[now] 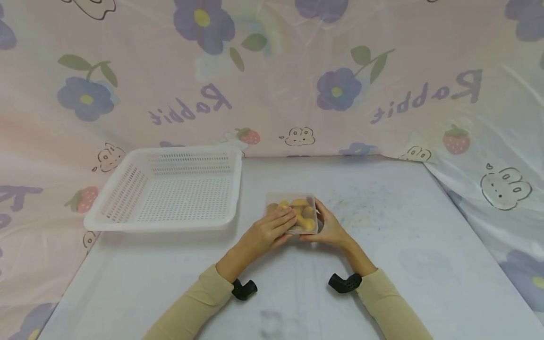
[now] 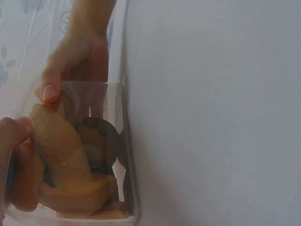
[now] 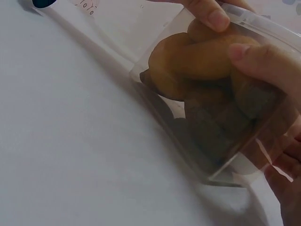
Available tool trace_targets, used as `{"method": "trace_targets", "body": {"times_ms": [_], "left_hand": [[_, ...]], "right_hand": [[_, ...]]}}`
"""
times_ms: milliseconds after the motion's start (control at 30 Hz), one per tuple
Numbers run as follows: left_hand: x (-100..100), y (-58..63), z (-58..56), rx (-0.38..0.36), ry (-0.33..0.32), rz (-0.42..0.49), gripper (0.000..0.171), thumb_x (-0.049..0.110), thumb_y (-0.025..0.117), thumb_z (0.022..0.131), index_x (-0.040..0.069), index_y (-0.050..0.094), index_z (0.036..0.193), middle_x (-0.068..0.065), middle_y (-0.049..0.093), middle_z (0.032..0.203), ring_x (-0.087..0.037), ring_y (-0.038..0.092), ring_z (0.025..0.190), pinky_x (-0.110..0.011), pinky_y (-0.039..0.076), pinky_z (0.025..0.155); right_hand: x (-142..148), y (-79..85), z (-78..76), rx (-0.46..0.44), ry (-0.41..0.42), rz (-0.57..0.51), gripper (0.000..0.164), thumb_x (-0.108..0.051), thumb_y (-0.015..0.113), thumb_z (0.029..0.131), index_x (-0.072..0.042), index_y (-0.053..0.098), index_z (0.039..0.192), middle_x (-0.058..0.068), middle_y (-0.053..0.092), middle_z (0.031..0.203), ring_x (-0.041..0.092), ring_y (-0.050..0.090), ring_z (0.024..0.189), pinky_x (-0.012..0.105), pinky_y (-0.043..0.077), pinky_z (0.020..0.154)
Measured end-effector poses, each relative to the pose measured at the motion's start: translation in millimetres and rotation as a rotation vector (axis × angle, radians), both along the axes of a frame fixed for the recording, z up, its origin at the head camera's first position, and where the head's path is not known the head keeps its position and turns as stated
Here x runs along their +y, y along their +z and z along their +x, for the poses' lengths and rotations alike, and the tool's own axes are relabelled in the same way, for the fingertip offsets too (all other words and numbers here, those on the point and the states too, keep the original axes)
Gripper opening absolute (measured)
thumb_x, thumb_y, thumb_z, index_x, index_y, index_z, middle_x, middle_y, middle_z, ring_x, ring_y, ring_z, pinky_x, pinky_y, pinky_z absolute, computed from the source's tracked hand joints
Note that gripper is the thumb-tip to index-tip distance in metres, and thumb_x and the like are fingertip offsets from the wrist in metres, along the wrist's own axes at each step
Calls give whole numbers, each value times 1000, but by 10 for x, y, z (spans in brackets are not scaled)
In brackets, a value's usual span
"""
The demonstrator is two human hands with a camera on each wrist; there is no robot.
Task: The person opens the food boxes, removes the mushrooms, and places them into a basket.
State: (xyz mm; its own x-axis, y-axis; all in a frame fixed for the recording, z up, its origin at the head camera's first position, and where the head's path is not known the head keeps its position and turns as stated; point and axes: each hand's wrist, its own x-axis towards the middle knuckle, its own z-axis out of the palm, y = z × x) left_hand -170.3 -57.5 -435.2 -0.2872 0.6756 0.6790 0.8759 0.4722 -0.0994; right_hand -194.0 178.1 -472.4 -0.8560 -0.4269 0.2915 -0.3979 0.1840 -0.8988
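Clear box [image 1: 274,196]: between the left hand [image 1: 265,231] and the right hand [image 1: 331,230], touched by both; its see-through walls show the contents, and a raised rim runs along one edge. Whether a lid covers it, I cannot tell.
Box contents: several smooth, curved yellow-brown pieces [image 3: 202,59], heaped across one another, just under the fingers of the left hand and beside the thumb of the right. Some bend, others look rounded; those lower down appear darker, perhaps only from shade.
Left hand: nearly straight fingers laid together across the box, thumb at its near edge, so that the box sits between them in a light hold.
Right hand: curved around the box's right side, thumb on one face and fingers behind, with the gap between them filled by the box.
White basket [image 1: 235,208]: well to the left of the left hand and farther from the person; wide, rectangular, with a rolled rim, slotted walls and a perforated floor.
Table [image 1: 382,236]: white, beneath both hands and the basket, with faint specks beyond the right hand.
Sleeves [image 1: 187,307]: beige, ending behind each hand, a black device [image 1: 244,289] at each wrist.
Cloth [image 1: 272,85]: beyond the hands, printed with flowers, strawberries, rabbits and mirrored lettering.
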Motion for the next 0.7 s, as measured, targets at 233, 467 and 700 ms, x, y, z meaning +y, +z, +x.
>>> {"method": "trace_targets", "body": {"times_ms": [233,467,700], "left_hand": [[6,-2,-16,48,-16,-1,42,19,77,80,-1,68,116,-13,70,120,-25,66,115,-35,53,102],[22,106,-61,125,6,-53,39,15,77,79,-1,69,113,-12,72,116,-20,68,111,-28,55,99],[-64,168,-21,13,-25,-95,44,18,74,82,0,65,121,-12,68,124,-21,65,118,-27,51,104]], "right_hand": [[7,17,-8,13,-10,16,109,-2,87,63,2,22,150,27,40,144,-12,42,122,16,39,108],[15,9,-2,-14,15,1,106,0,85,65,2,22,150,28,44,140,-9,48,116,12,44,98],[10,-5,2,-29,12,9,109,-2,87,63,1,21,151,26,39,145,-12,46,118,26,44,105]]}}
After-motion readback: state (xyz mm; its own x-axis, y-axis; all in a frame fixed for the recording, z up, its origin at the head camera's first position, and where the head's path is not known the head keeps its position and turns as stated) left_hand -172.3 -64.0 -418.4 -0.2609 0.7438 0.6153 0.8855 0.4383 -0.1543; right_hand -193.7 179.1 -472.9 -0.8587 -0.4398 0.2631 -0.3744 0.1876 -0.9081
